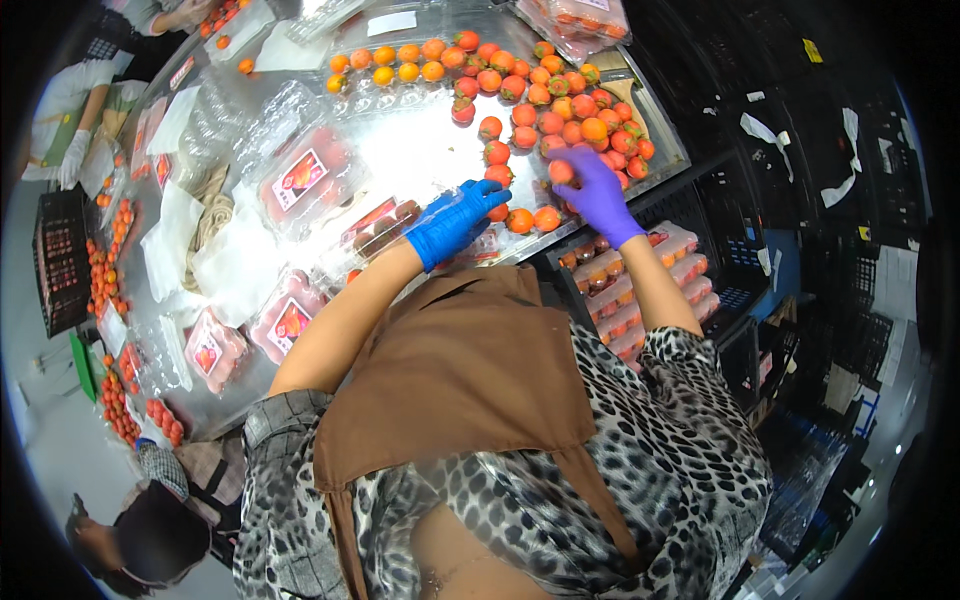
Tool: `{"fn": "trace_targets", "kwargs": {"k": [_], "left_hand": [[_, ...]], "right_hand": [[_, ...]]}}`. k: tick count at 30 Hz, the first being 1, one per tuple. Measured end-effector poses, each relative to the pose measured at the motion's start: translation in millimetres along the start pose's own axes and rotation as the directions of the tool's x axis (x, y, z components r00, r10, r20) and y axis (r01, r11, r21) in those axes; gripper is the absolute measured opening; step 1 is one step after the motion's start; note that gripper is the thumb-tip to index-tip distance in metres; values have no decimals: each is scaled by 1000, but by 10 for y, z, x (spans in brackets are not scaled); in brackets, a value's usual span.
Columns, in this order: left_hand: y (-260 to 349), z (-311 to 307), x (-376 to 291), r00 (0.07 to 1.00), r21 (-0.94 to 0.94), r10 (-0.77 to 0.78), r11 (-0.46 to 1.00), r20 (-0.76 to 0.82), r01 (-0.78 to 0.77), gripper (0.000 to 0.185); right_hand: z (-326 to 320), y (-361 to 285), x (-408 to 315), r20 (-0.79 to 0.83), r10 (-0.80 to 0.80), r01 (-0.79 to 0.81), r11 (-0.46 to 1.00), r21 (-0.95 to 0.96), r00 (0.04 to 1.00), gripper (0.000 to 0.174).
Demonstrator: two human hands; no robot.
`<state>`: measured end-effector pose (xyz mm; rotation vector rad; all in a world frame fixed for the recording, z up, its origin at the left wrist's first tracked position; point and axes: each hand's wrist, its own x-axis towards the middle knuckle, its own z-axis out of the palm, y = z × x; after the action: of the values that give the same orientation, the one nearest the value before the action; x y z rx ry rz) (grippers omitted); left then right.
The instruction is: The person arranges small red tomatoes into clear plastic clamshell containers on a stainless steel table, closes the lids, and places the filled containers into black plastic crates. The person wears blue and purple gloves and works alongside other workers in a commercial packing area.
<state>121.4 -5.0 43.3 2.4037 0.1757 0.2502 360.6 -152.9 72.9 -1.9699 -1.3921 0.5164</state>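
My left hand (459,217), in a blue glove, rests low over the metal table beside a few orange-red persimmons (519,220). Clear plastic packaging lies under and beside it, and whether it grips anything cannot be told. My right hand (596,191), gloved in purple, has its fingers around one persimmon (560,172) at the lower edge of the loose pile (585,131). A clear tray (390,96) with round hollows lies beneath the row of fruit further up. Left of my hands sits a wrapped, labelled fruit pack (307,184).
Stacked fruit packs (637,289) fill a black crate by the table's right edge. More wrapped packs (214,349) and a crumpled cloth (212,217) lie on the left. Co-workers stand at the far left, one wearing a white glove (73,159). Black crates (810,135) line the right.
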Motion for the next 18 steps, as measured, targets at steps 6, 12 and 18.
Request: {"fn": "trace_targets", "kwargs": {"k": [6,12,18], "left_hand": [[-117,293,133,991,212,16,976,130,-43,61],[-54,224,231,1000,329,-19,944,-19,25,62],[-112,156,192,996,164,12,986,-88,2,60]], "right_hand": [[-561,418,-254,-214,560,3,353,936,800,24],[-43,631,-734,-471,516,-501,849,168,715,18],[417,4,-484,-360,194,-329,872,-362,912,80]]}}
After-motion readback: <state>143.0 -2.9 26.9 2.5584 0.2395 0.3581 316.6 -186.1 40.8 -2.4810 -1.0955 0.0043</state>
